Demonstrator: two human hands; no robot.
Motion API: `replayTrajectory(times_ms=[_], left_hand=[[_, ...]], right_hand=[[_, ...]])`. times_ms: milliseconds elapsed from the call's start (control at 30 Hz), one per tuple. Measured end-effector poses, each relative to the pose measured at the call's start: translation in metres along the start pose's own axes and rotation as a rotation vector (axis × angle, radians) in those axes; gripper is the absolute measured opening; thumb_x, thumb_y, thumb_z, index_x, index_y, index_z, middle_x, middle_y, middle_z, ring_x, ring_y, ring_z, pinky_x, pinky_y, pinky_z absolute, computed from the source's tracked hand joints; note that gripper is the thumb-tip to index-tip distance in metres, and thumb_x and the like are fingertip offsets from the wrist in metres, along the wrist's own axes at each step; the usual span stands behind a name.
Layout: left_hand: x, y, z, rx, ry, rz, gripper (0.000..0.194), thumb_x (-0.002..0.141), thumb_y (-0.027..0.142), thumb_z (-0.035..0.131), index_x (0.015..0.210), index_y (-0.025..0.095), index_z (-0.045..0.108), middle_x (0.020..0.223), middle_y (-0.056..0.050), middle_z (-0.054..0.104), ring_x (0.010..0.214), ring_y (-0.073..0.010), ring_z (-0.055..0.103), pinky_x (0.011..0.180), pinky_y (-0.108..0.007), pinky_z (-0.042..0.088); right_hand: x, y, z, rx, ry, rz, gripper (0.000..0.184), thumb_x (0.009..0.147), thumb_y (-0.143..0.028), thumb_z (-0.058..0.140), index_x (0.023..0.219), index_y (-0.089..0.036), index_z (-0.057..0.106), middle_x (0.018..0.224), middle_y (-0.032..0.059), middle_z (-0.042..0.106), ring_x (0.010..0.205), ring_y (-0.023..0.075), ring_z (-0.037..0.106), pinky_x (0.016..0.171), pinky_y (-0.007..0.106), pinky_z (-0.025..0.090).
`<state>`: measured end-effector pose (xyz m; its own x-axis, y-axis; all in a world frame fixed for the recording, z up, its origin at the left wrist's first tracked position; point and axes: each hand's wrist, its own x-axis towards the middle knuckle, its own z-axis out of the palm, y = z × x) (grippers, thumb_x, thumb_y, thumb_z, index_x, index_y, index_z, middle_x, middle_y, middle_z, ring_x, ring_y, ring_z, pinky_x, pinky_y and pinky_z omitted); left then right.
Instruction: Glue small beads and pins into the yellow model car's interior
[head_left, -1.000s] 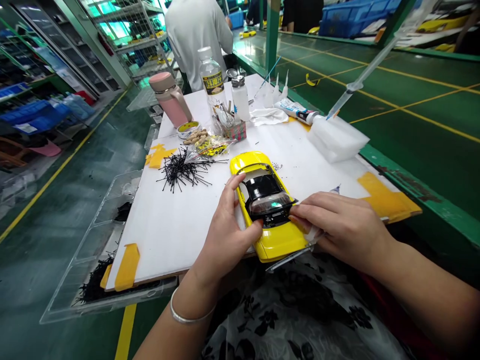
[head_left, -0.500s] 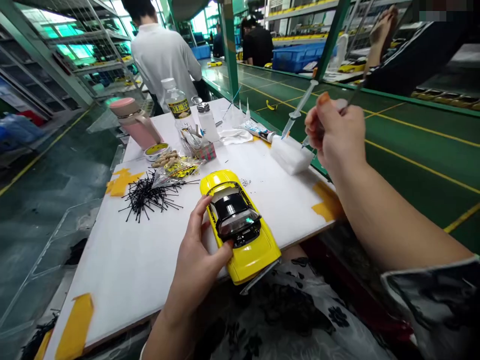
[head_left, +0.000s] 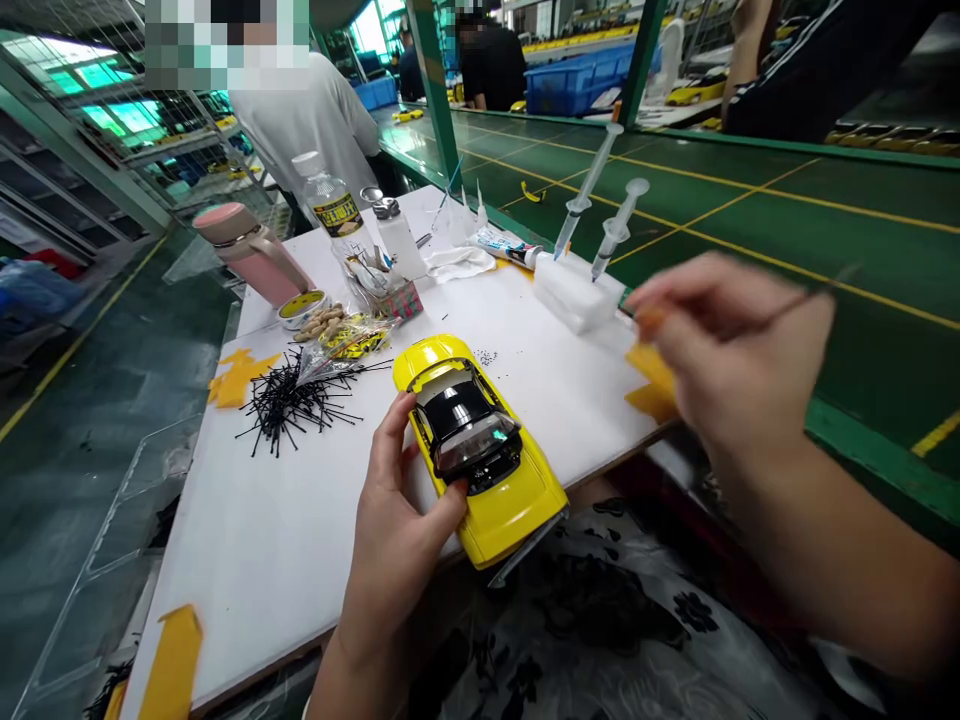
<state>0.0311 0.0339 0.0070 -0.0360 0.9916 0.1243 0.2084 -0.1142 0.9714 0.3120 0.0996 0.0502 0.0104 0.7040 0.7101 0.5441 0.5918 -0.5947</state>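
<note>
My left hand [head_left: 401, 510] is closed around the side of a yellow toy car [head_left: 517, 505], its thumb near the windshield. The car has a black roof and rests near the table's front edge, with a thin clear strip [head_left: 529, 548] at its front end. Blurred by motion, my right hand [head_left: 739, 350] is in the air at the table's right edge. A thin dark tool [head_left: 847, 275] sticks out behind its fingers; its kind is unclear. Two syringes, a tall one [head_left: 589, 185] and a shorter one [head_left: 619, 232], stand tip-down in a white foam block [head_left: 574, 300].
Black thin pins [head_left: 292, 400] lie in a heap at left, beside a plastic bag [head_left: 349, 345] and peanuts [head_left: 321, 325]. Behind stand a pink flask [head_left: 259, 260], a bottle [head_left: 337, 215] and a glue tube [head_left: 502, 245]. A green conveyor [head_left: 697, 200] runs alongside; a co-worker [head_left: 300, 130] stands beyond.
My right hand has let go of the shorter syringe, which now stands in the foam block, and has moved right and down. My left hand still holds the car.
</note>
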Motion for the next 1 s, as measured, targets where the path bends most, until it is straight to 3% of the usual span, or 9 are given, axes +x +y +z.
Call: replayTrajectory(times_ms=[100,233,367,600,667,767,833,933,1000], left_hand=[[-0.001,0.002,0.001,-0.013,0.006,-0.010,0.080,0.082,0.025,0.080,0.153,0.035,0.045,0.163,-0.005,0.045,0.149,-0.0318,0.046,0.128,-0.052,0.034],[-0.001,0.001,0.002,-0.027,-0.004,0.002,0.080,0.082,0.022,0.078,0.154,0.034,0.044,0.164,-0.005,0.043,0.149,-0.0314,0.046,0.126,-0.051,0.038],[0.000,-0.001,0.001,-0.003,-0.006,0.036,0.081,0.081,0.019,0.076,0.154,0.033,0.043,0.164,-0.004,0.043,0.150,-0.0300,0.043,0.128,-0.049,0.035],[-0.001,-0.001,0.001,0.017,-0.002,0.029,0.080,0.082,0.021,0.077,0.154,0.033,0.044,0.164,-0.004,0.043,0.151,-0.0299,0.042,0.129,-0.048,0.033],[-0.001,-0.001,0.001,0.016,-0.002,0.033,0.079,0.082,0.022,0.077,0.153,0.034,0.044,0.163,-0.003,0.045,0.151,-0.0293,0.042,0.129,-0.048,0.032],[0.000,-0.002,0.001,0.006,-0.006,0.035,0.079,0.083,0.022,0.078,0.153,0.035,0.044,0.163,-0.003,0.044,0.152,-0.0294,0.041,0.130,-0.049,0.031],[0.000,-0.003,0.001,-0.001,-0.007,0.033,0.079,0.083,0.023,0.079,0.153,0.036,0.044,0.164,-0.003,0.044,0.153,-0.0299,0.040,0.131,-0.050,0.030],[-0.001,-0.001,-0.001,-0.013,-0.001,-0.001,0.078,0.085,0.027,0.080,0.153,0.038,0.045,0.165,-0.003,0.043,0.154,-0.0309,0.040,0.131,-0.051,0.029],[-0.003,0.001,-0.002,-0.036,0.004,-0.031,0.076,0.086,0.031,0.081,0.152,0.041,0.046,0.165,-0.001,0.043,0.155,-0.0302,0.039,0.131,-0.048,0.031]], right_hand=[[-0.038,-0.018,0.007,0.003,-0.282,-0.362,0.011,0.102,-0.029,0.067,0.107,-0.023,0.075,0.086,0.0047,0.070,0.071,0.0139,0.064,0.062,0.029,0.050],[-0.059,-0.014,0.022,-0.002,-0.469,-0.473,0.029,0.107,-0.037,0.056,0.120,-0.016,0.072,0.090,0.0065,0.070,0.074,0.0144,0.064,0.062,0.027,0.047],[-0.057,-0.007,0.031,0.004,-0.507,-0.424,0.030,0.107,-0.037,0.057,0.119,-0.015,0.074,0.093,0.0067,0.070,0.075,0.0140,0.064,0.064,0.027,0.046],[-0.042,-0.007,0.030,0.264,-0.594,-0.199,0.020,0.105,-0.024,0.059,0.109,-0.020,0.078,0.092,0.0046,0.071,0.078,0.0117,0.066,0.068,0.022,0.049],[-0.037,-0.005,0.025,0.335,-0.522,-0.084,0.022,0.106,-0.029,0.058,0.106,-0.022,0.079,0.089,0.0043,0.072,0.076,0.0132,0.066,0.066,0.024,0.049],[-0.030,0.005,0.015,0.388,-0.283,0.131,0.036,0.108,-0.043,0.049,0.103,-0.024,0.079,0.086,0.0060,0.069,0.076,0.0183,0.063,0.065,0.031,0.049],[-0.026,0.015,0.009,0.298,-0.177,0.146,0.047,0.109,-0.049,0.040,0.101,-0.023,0.079,0.087,0.0081,0.067,0.077,0.0213,0.061,0.069,0.036,0.049],[-0.019,0.028,0.000,0.023,-0.309,0.026,0.050,0.109,-0.048,0.039,0.097,-0.020,0.078,0.087,0.0090,0.070,0.081,0.0229,0.063,0.076,0.038,0.048],[-0.014,0.032,-0.008,-0.074,-0.459,0.042,0.043,0.107,-0.044,0.045,0.096,-0.019,0.078,0.088,0.0084,0.073,0.079,0.0221,0.066,0.073,0.036,0.048]])
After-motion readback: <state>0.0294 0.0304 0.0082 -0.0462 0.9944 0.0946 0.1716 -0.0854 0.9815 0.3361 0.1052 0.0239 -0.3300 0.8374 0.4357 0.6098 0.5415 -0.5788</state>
